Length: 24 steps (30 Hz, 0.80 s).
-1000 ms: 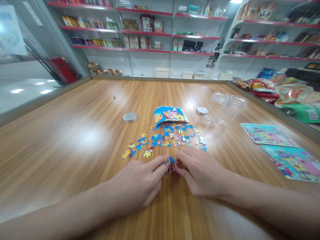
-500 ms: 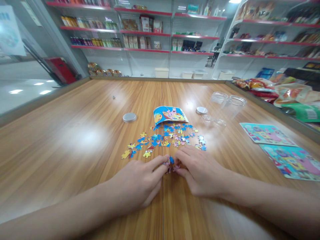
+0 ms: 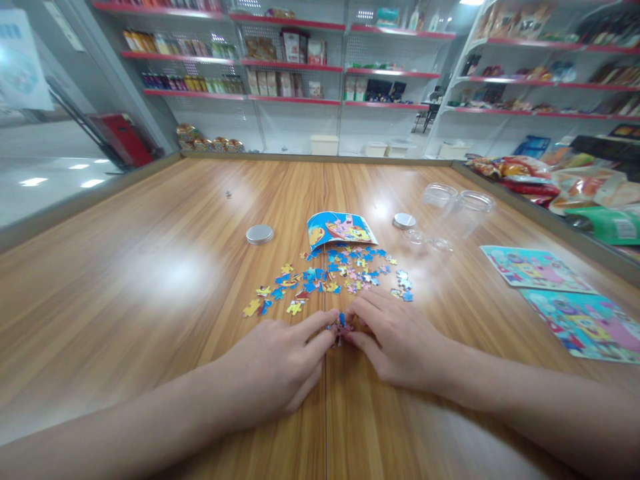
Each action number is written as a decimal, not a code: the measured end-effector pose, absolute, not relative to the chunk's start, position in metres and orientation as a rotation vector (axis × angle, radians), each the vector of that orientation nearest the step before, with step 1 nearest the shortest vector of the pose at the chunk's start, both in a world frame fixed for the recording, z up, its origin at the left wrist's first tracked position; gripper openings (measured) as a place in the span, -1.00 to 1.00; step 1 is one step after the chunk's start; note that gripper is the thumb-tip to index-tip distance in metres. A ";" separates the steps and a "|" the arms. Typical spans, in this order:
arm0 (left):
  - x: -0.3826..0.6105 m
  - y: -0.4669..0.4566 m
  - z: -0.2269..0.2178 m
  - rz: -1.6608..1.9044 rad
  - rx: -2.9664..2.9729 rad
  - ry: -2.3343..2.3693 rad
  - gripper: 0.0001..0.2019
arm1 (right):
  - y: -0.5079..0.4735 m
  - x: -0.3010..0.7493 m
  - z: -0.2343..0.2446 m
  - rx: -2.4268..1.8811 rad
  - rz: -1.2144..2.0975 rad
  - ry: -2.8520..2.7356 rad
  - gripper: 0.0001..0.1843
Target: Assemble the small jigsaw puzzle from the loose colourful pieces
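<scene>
On the table point(image 3: 175, 293), left hand point(image 3: 280, 363): its fingers are gripping small puzzle pieces point(image 3: 343, 319).
Right hand point(image 3: 400, 341): thumb and forefinger are pinching a pink piece point(image 3: 343, 329) against them.
Loose pieces point(image 3: 310, 287): these are lying between hands and picture sheet point(image 3: 343, 229).

The cluster point(image 3: 342, 321) shows pink with a patch of bright blue. The loose pieces point(image 3: 310, 287) mix blue, yellow and pink, with touches of white and dark red. Strong blue backs the pink and yellow cartoon print on the sheet point(image 3: 341, 229), which has a thin white border. The cards point(image 3: 537, 269) are turquoise, likewise cartoon-printed in pink and yellow. Both lids point(image 3: 259, 234) are silver; the jars point(image 3: 465, 212) are clear. Streaky brown wood grain covers the table point(image 3: 280, 187). The shelves point(image 3: 293, 65) have pinkish-red front edges, the tubs point(image 3: 325, 145) are cream, and one bag point(image 3: 607, 225) is green.
</scene>
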<state>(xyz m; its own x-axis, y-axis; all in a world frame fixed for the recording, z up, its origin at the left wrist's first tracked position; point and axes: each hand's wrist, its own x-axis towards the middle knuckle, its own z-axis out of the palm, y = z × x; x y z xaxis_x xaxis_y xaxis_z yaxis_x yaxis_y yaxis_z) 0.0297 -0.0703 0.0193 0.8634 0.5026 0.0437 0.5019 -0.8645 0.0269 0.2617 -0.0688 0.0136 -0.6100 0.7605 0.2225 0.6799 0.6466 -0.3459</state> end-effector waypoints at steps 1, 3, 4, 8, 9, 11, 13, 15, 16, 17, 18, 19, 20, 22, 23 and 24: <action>0.030 -0.070 0.019 0.081 3.019 0.813 -0.67 | -0.069 0.262 0.013 -1.143 0.319 -2.518 -0.90; 0.029 -0.070 0.019 0.086 3.025 0.812 -0.67 | -0.069 0.262 0.013 -1.149 0.313 -2.516 -0.90; 0.029 -0.070 0.019 0.088 3.027 0.811 -0.66 | -0.069 0.262 0.013 -1.159 0.311 -2.516 -0.91; 0.029 -0.070 0.019 0.091 3.028 0.801 -0.64 | -0.069 0.263 0.012 -1.195 0.324 -2.509 -0.91; 0.029 -0.070 0.019 0.088 3.028 0.804 -0.63 | -0.069 0.263 0.012 -1.196 0.330 -2.508 -0.91; 0.029 -0.070 0.019 0.084 3.029 0.812 -0.63 | -0.069 0.263 0.012 -1.192 0.339 -2.509 -0.92; 0.028 -0.071 0.019 0.078 3.022 0.819 -0.63 | -0.069 0.263 0.012 -1.172 0.353 -2.513 -0.92; 0.028 -0.070 0.018 0.084 3.017 0.814 -0.63 | -0.070 0.263 0.013 -1.134 0.390 -2.528 -0.93; 0.028 -0.070 0.018 0.087 3.016 0.811 -0.62 | -0.070 0.263 0.014 -1.112 0.414 -2.537 -0.94; 0.028 -0.070 0.017 0.092 3.017 0.806 -0.61 | -0.071 0.263 0.015 -1.087 0.439 -2.547 -0.95; 0.028 -0.070 0.017 0.095 3.020 0.803 -0.60 | -0.071 0.263 0.016 -1.068 0.458 -2.555 -0.95; 0.028 -0.070 0.016 0.097 3.024 0.803 -0.59 | -0.072 0.263 0.017 -1.058 0.465 -2.559 -0.94; 0.027 -0.070 0.016 0.095 3.027 0.808 -0.59 | -0.072 0.263 0.018 -1.065 0.457 -2.556 -0.94; 0.027 -0.070 0.016 0.084 3.026 0.817 -0.60 | -0.074 0.264 0.020 -1.121 0.402 -2.538 -0.97; 0.027 -0.070 0.016 0.077 3.021 0.818 -0.61 | -0.075 0.264 0.021 -1.164 0.364 -2.525 -0.96; 0.027 -0.070 0.016 0.071 3.016 0.818 -0.62 | -0.076 0.265 0.021 -1.207 0.331 -2.511 -0.92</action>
<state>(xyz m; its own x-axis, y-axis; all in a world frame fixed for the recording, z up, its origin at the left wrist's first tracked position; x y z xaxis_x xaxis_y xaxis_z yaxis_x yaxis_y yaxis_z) 0.0272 -0.0699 0.0161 0.8620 0.5053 0.0399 0.5045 -0.8630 0.0276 0.2646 -0.0759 0.0210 -0.5840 0.7876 0.1965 0.7098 0.6129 -0.3470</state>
